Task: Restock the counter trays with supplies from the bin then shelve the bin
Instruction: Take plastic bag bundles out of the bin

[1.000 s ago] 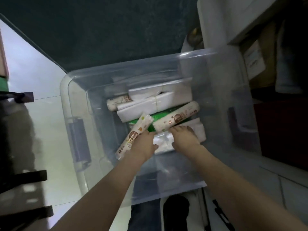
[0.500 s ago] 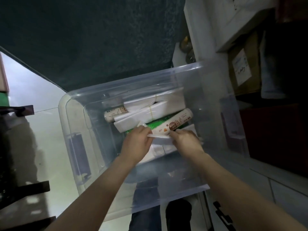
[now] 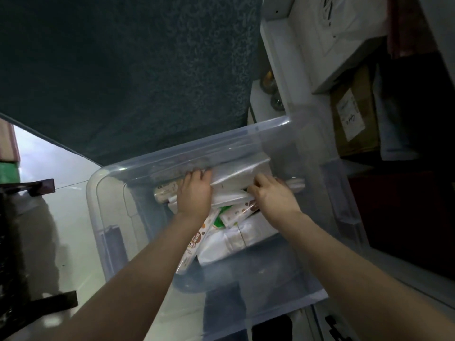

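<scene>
A pale floor (image 3: 61, 212) runs beside a dark green wall (image 3: 123, 70), and on it stands a clear plastic bin (image 3: 91, 207) next to shelves (image 3: 278, 60) holding a cardboard box (image 3: 354, 114). Against the bin's far wall, the left hand (image 3: 194, 193) and right hand (image 3: 273, 196) each curl their fingers around one end of a plastic-wrapped white packet (image 3: 236, 174). Printed rolls (image 3: 194, 242) and more white packs (image 3: 229, 242) lie beneath.

Bare bin (image 3: 258, 274) floor nearside; packets (image 3: 234, 238) toward far wall.

In the bin (image 3: 197, 150) lie packs (image 3: 236, 239) and rolls (image 3: 165, 193), with shelves (image 3: 275, 45) to its right.
</scene>
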Demonstrator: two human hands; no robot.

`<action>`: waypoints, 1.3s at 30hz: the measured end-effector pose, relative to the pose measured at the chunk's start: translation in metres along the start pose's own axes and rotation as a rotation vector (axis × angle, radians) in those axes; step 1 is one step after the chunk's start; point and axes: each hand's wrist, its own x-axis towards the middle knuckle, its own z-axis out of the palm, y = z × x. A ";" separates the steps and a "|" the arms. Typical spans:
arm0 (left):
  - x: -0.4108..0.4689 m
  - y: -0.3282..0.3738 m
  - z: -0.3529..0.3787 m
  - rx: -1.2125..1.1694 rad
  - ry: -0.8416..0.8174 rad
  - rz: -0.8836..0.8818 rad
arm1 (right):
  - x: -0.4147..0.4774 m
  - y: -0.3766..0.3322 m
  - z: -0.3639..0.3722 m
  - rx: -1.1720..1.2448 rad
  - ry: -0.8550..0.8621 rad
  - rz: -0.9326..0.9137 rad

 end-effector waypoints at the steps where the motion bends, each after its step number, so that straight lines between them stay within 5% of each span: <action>1: 0.000 0.001 0.001 0.011 -0.007 0.002 | -0.002 0.000 -0.001 0.003 0.010 -0.013; 9: -0.018 0.002 -0.027 -0.158 0.122 0.176 | -0.027 -0.009 -0.022 -0.044 0.064 -0.093; 19: -0.085 0.038 -0.097 -0.448 -0.032 0.328 | -0.087 -0.013 -0.064 0.174 0.066 -0.093; 30: -0.140 0.076 -0.204 -0.108 -0.051 0.653 | -0.202 -0.011 -0.157 0.060 0.363 -0.057; 39: -0.181 0.152 -0.310 -0.364 -0.093 0.979 | -0.326 -0.006 -0.262 0.204 0.317 0.142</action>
